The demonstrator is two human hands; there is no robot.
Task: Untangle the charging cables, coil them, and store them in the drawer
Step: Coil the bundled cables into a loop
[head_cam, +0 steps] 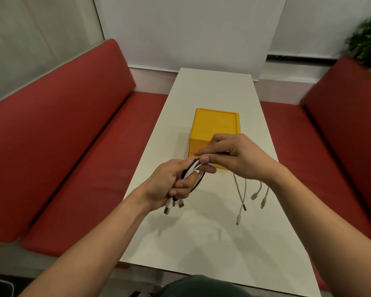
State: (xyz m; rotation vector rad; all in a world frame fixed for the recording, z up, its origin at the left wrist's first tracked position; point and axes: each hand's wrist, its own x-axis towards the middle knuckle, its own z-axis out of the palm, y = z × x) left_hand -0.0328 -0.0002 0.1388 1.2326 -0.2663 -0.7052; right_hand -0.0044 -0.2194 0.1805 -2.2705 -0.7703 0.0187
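My left hand [171, 183] grips a bundle of white and black charging cables [192, 171], held above the white table [201, 232]. USB plugs [174, 205] stick out below its fist. My right hand [231, 157] pinches the same cables just to the right, and several loose cable ends [247, 197] hang down from it toward the table. Right behind both hands stands a yellow drawer box [215, 125]; its front is partly hidden by my fingers, and I cannot tell whether a drawer is open.
Red upholstered benches [62, 136] line both long sides of the narrow table. A green plant [368, 39] stands at the far right. White walls close off the far end.
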